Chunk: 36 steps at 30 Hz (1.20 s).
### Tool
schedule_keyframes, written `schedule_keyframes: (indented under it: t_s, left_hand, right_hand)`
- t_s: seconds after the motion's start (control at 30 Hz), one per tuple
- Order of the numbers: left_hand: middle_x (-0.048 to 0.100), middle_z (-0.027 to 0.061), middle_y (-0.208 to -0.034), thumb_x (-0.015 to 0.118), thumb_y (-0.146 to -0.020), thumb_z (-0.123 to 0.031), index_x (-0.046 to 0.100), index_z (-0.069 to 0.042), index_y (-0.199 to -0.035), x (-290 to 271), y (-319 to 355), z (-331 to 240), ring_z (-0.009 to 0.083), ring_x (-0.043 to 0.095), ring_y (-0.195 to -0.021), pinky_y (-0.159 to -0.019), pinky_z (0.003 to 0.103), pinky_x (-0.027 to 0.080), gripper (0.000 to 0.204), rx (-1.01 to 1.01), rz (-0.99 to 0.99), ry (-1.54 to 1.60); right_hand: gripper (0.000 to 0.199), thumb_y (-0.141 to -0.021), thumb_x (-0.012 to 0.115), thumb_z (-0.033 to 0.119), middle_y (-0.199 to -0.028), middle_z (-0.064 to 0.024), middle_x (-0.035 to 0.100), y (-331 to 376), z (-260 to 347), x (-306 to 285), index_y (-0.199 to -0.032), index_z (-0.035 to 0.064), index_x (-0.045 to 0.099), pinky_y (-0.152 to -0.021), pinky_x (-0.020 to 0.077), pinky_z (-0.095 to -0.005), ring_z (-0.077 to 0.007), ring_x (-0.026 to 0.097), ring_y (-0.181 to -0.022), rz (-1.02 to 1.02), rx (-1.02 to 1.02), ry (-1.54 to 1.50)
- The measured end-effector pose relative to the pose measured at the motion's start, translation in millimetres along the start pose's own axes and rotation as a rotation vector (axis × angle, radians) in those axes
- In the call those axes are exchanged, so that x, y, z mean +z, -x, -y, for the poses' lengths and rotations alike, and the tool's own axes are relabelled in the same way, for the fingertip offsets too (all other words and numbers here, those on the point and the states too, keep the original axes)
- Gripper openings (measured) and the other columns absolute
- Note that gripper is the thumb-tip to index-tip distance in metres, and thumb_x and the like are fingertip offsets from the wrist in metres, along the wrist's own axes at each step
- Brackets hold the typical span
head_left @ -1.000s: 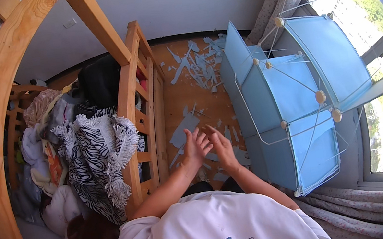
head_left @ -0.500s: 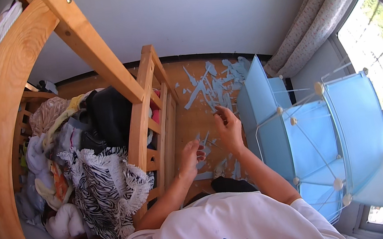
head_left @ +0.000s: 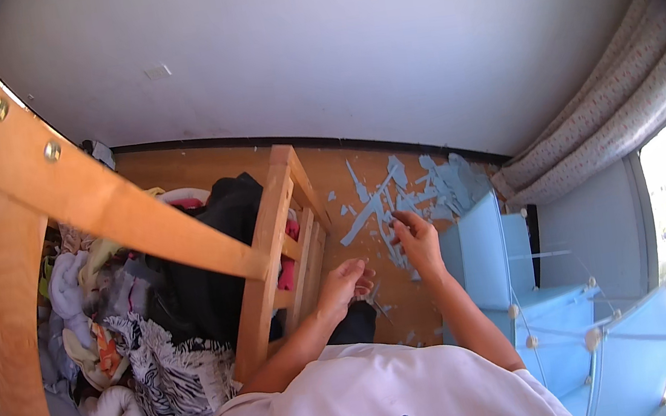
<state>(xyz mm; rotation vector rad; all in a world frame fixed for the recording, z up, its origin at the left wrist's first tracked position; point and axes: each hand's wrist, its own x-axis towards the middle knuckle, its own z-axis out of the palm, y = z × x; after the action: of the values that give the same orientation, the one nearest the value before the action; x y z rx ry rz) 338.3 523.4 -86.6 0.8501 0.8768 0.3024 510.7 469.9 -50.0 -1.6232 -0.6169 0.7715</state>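
Observation:
My right hand (head_left: pixel 418 244) is raised over the floor, its thumb and forefinger pinched together. A small dark bit seems to be at the fingertips, too small to name. To its left and a little nearer, my left hand (head_left: pixel 346 288) has its fingers curled in; what they hold, if anything, is hidden. Beyond both hands, thin pale blue-grey scraps (head_left: pixel 384 205) lie strewn across the brown wooden floor (head_left: pixel 337 175). They are jagged strips and flakes, thickest toward the wall. Neither hand touches the scraps on the floor.
A wooden bunk bed frame (head_left: pixel 274 243) rises close on my left, its thick slanting rail (head_left: pixel 135 207) crossing the view. Clothes and a zebra-striped blanket (head_left: pixel 164 371) are heaped there. Light-blue panel shelving (head_left: pixel 483 259) stands at right, before a curtain (head_left: pixel 594 109) and window. A white wall (head_left: pixel 326 45) closes the far side.
My view has tilted up and shifted, so more wall shows and the floor scraps sit lower. The bed rail looms closer at left. Both hands keep nearly the same curled pose.

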Motion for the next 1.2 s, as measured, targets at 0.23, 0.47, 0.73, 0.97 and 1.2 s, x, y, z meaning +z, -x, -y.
schedule_keyframes:
  t_s: [0.23,0.47,0.73,0.97,1.2]
  left_hand:
    - [0.06,0.0024,-0.08,0.051,-0.09,-0.027,0.056,-0.007,-0.094,-15,-103,-92,0.0089,0.056,-0.063,-0.057,0.022,0.046,0.021,0.013,-0.055,0.03]
    - [0.06,0.0023,-0.08,0.05,-0.09,-0.026,0.057,-0.007,-0.096,-42,-184,-152,0.0076,0.055,-0.062,-0.057,0.022,0.047,0.022,0.082,-0.196,0.147]
    - [0.059,0.0053,-0.079,0.049,-0.09,-0.025,0.056,-0.005,-0.096,-96,-270,-202,0.011,0.055,-0.059,-0.051,0.024,0.046,0.021,0.22,-0.626,0.318]
    - [0.059,0.0065,-0.087,0.048,-0.091,-0.021,0.056,-0.002,-0.104,-107,-285,-198,0.0131,0.057,-0.064,-0.056,0.026,0.048,0.024,0.132,-0.865,0.426]
    - [0.058,0.0066,-0.082,0.051,-0.09,-0.021,0.056,-0.002,-0.103,-120,-309,-205,0.0139,0.055,-0.061,-0.049,0.028,0.046,0.025,-0.022,-1.118,0.515]
  right_hand:
    - [0.022,-0.084,0.054,0.012,-0.07,-0.0035,0.061,-115,-40,-26,-0.099,-0.0016,0.061,-0.047,0.0417,-0.0213,-0.0078,0.051,-0.051,0.059,0.08,0.151]
    - [0.02,-0.082,0.053,0.009,-0.066,-0.0079,0.062,-215,-97,-60,-0.096,-0.0032,0.062,-0.045,0.0431,-0.0234,-0.0093,0.053,-0.049,0.172,0.156,0.313]
    - [0.019,-0.085,0.051,0.009,-0.066,-0.0088,0.063,-408,-52,-48,-0.095,-0.0027,0.062,-0.046,0.0443,-0.0234,-0.0103,0.056,-0.05,0.488,0.121,0.39]
    - [0.02,-0.085,0.051,0.01,-0.069,-0.008,0.062,-570,12,57,-0.098,-0.0018,0.061,-0.047,0.0441,-0.0233,-0.0103,0.054,-0.052,0.799,-0.054,0.531]
    - [0.022,-0.085,0.052,0.011,-0.074,-0.0074,0.064,-630,45,212,-0.104,0.0018,0.06,-0.05,0.0452,-0.0236,-0.0104,0.056,-0.054,1.156,-0.178,0.564]
